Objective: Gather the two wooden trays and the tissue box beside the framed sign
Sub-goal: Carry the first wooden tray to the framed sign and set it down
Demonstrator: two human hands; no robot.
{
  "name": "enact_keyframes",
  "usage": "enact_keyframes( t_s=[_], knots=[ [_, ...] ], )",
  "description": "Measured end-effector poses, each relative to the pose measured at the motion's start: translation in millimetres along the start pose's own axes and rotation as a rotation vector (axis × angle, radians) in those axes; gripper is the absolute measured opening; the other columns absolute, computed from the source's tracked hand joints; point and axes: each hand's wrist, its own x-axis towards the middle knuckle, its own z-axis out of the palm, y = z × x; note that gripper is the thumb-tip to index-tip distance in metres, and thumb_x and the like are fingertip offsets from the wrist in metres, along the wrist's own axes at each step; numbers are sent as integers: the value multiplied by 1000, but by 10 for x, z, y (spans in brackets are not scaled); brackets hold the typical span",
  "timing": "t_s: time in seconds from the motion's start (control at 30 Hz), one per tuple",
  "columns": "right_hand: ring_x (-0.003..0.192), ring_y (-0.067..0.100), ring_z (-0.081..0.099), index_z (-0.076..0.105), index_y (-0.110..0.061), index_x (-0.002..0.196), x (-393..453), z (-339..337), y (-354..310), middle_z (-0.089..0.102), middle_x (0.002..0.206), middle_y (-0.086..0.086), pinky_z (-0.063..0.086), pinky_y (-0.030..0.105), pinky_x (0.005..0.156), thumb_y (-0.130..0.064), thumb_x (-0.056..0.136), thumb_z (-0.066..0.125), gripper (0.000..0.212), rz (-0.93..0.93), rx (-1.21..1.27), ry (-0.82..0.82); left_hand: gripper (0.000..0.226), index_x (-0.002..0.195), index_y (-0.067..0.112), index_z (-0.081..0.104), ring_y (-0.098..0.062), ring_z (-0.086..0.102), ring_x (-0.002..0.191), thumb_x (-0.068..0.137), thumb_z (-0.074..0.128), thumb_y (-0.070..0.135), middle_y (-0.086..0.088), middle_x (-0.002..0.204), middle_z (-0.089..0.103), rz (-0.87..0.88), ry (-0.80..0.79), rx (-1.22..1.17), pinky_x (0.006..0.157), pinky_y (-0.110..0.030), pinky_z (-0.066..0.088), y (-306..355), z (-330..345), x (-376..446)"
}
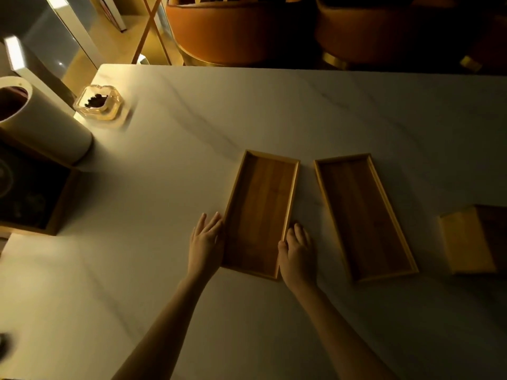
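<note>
- My left hand and right hand press flat against the near tray's long sides, ready to slide it.
- The second tray waits beside it.

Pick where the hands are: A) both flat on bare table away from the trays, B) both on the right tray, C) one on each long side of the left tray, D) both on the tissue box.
C: the left hand and right hand flank the left tray, touching its long sides.

text: none legible | labels: none | scene too dim
</note>
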Motion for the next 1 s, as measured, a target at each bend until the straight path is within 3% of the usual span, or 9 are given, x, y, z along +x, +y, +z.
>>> enact_keyframes(
  t_s=[0.1,0.2,0.27,0.33,0.43,0.57,0.7,0.8,1.0],
  knots=[
    [139,24,23,34,-7,135,15,-81,2,33,148,11,28,38,114,-22,95,35,42,7,65,-28,34,125,8,52,-30,38,133,91,49,12,-10,135,53,-76,13,-137,111,-44,34,83,-45,-7],
    [132,26,35,34,-5,135,47,-223,-9,35,146,13,39,36,105,-16,95,38,42,36,190,-88,32,121,3,54,-23,60,105,89,51,10,-12,123,61,-219,-41,-379,91,-26,47,201,-157,-34],
    [127,27,43,32,-4,135,89,-331,-6,37,144,15,43,31,97,-12,95,38,42,78,302,-140,36,124,3,51,-16,60,87,90,50,11,-8,115,63,-290,-148,-488,75,-21,50,249,-233,-69],
    [123,27,48,30,-5,136,130,-433,-2,42,141,16,43,26,88,-11,94,39,43,116,400,-178,39,128,1,45,-16,60,83,89,50,7,-11,113,61,-349,-259,-690,71,-20,54,283,-301,-132],
    [127,27,44,28,-4,136,135,-551,-1,42,141,16,39,24,89,-10,94,41,45,112,469,-217,42,129,-3,42,-6,66,67,88,50,1,-4,97,61,-345,-297,-823,55,-12,55,284,-373,-215],
    [129,27,41,29,-2,136,74,-651,-136,41,142,17,38,28,98,-9,94,41,45,33,496,-187,42,129,-4,41,4,67,59,87,49,-1,-2,89,62,-294,-247,-870,55,-10,54,262,-486,-292],
    [129,28,41,32,-1,134,43,-678,-419,42,141,18,37,30,101,-8,93,43,44,-18,517,-118,42,128,-3,43,2,68,61,87,50,-2,9,75,72,-241,-212,-902,57,-12,55,154,-714,-271],
    [130,29,40,36,0,133,32,-643,-705,43,140,19,35,35,106,-8,91,46,43,-56,516,-80,42,128,-4,43,3,68,63,87,51,-1,0,86,67,-201,-187,-895,61,-12,56,39,-974,-218],
    [119,32,51,41,2,129,15,-436,-1339,54,128,21,42,34,99,-7,91,47,40,-103,540,-53,41,127,-1,47,3,69,71,86,53,4,-1,93,65,-135,-163,-857,64,-13,56,-404,-1522,-59]
  ],
)
